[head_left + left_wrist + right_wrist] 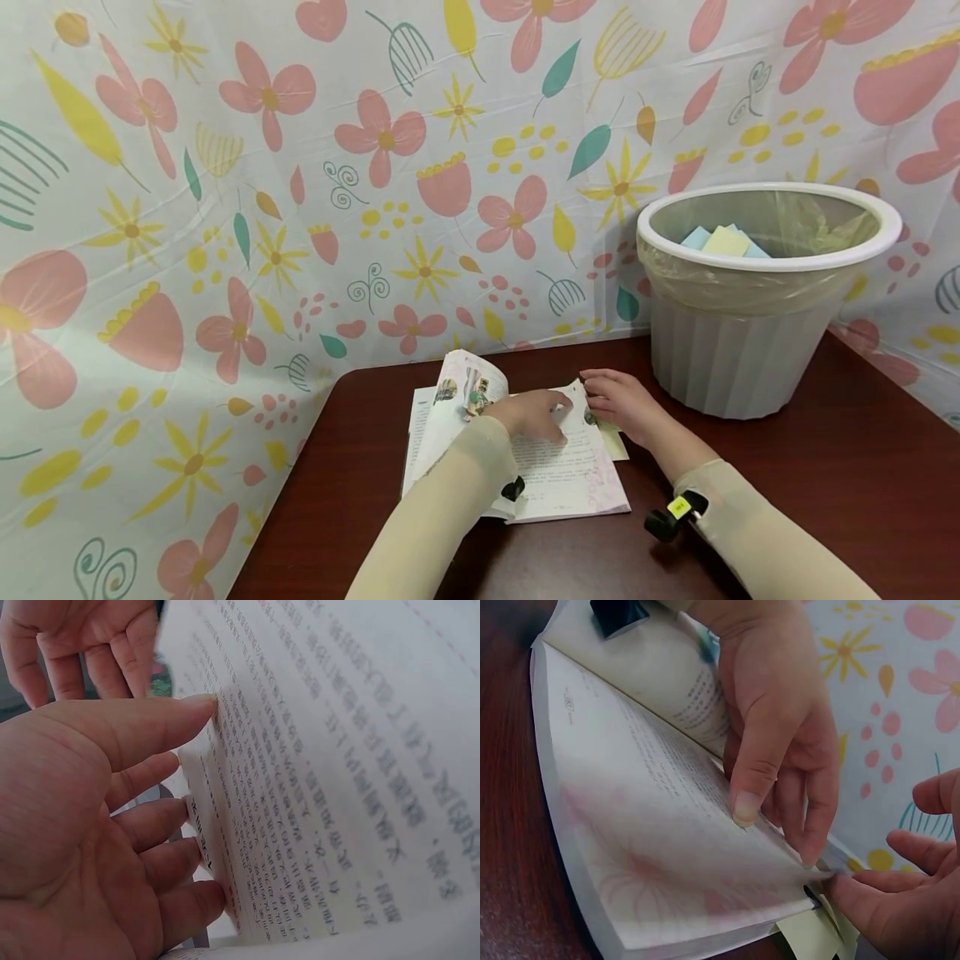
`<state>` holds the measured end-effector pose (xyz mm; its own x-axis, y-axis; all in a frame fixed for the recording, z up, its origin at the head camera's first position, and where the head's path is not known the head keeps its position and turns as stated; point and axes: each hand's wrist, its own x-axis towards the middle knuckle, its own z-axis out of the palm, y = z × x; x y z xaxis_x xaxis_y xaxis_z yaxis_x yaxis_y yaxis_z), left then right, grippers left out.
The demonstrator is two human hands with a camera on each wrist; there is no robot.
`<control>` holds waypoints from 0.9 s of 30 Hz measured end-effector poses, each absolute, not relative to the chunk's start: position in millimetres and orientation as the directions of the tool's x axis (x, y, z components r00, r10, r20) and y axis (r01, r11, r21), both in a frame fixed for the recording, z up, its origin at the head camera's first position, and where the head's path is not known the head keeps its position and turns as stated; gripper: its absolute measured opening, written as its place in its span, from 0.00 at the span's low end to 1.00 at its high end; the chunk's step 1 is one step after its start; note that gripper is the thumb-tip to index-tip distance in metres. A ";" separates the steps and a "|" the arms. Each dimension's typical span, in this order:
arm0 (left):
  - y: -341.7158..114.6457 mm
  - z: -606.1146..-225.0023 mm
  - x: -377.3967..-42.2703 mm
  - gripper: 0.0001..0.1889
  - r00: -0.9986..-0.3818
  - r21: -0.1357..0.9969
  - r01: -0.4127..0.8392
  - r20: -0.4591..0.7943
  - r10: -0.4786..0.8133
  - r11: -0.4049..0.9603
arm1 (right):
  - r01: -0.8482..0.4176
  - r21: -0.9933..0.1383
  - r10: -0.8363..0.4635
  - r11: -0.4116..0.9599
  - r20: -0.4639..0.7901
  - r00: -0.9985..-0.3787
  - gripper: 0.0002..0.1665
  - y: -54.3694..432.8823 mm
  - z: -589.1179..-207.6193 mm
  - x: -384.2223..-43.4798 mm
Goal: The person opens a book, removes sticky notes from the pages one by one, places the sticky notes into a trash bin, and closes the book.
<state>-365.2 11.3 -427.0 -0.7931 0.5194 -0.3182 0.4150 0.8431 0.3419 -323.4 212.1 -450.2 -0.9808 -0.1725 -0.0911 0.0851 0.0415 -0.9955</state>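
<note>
An open book [555,487] with printed pages lies on the table. My left hand [531,414] is over its right-hand side, holding a raised page [322,772] near the edge. The thumb rests on the printed face, and the fingers are at the page's edge, partly hidden behind it. Beside the far right corner of that page is my right hand [618,404], its fingers loosely bent and a fingertip [841,881] touching the corner. A pale yellow paper slip [810,936] sticks out from the book's right side, below my right hand.
A grey bin [738,350] with a white rim and clear liner stands at the back right of the table. Blue and yellow paper pieces [726,242] show inside. Behind the dark red table [345,500] hangs a flower-patterned cloth [465,275].
</note>
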 end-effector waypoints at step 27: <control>-7.3 -402.0 -372.1 0.28 -0.822 0.454 0.465 -0.097 0.561 0.760 | 0.175 -0.981 -0.209 -0.078 -0.156 -0.966 0.36 218.8 -441.4 -326.2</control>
<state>-372.1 -7.3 -402.0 -0.8222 0.5609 -0.0971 0.4650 0.7602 0.4537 -326.2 218.8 -441.4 -0.9655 -0.2085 -0.1557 0.1752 -0.0781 -0.9814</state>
